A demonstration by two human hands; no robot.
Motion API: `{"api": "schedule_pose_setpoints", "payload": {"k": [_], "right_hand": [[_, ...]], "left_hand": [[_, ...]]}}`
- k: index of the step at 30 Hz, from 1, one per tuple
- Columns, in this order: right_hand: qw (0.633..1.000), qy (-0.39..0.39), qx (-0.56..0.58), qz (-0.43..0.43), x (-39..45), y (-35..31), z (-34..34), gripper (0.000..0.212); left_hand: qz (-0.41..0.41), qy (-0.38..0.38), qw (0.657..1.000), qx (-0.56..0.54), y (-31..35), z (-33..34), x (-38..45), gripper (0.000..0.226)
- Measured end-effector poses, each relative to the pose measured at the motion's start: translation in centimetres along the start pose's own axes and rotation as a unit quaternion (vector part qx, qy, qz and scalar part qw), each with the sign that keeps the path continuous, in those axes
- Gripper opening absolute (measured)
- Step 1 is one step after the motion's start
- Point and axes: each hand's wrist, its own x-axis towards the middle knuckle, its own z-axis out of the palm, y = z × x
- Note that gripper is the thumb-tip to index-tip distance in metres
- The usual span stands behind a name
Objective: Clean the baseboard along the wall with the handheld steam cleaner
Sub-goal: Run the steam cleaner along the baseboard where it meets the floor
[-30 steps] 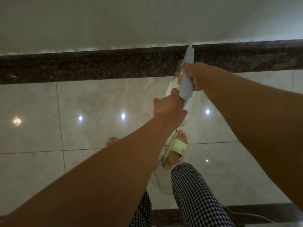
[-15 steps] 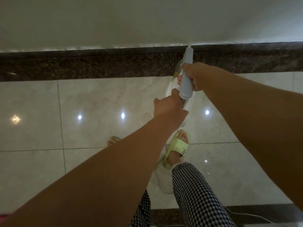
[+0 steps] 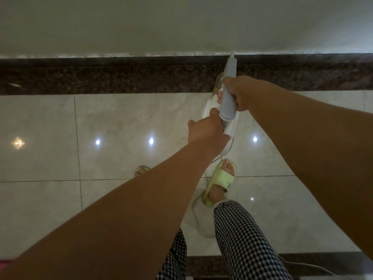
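The handheld steam cleaner (image 3: 228, 91) has a grey barrel over a white body, and its thin white nozzle tip touches the top edge of the dark speckled baseboard (image 3: 121, 75) where it meets the pale wall. My right hand (image 3: 238, 91) grips the grey barrel from the right side. My left hand (image 3: 205, 132) holds the white rear part of the cleaner just behind the barrel. Most of the white body is hidden under both hands.
Glossy beige floor tiles (image 3: 121, 122) reflect several ceiling lights. My feet in pale green slippers (image 3: 221, 182) stand below the cleaner, with checked trousers (image 3: 242, 239) in front. A white power cord (image 3: 314, 266) trails across a dark floor strip at the bottom right.
The view has dropped slightly, so the baseboard sits a little lower in the frame. Both hands keep their hold and the nozzle stays at the baseboard's top edge.
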Motion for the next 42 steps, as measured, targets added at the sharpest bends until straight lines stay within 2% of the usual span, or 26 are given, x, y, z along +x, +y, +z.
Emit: {"api": "schedule_pose_setpoints", "payload": {"k": [42], "right_hand": [[0.999, -0.01, -0.033, -0.014, -1.5, -0.4, 4.9, 0.045]], "left_hand": [[-0.006, 0.001, 1.0, -0.028, -4.3, -1.8, -1.3, 0.047]]}}
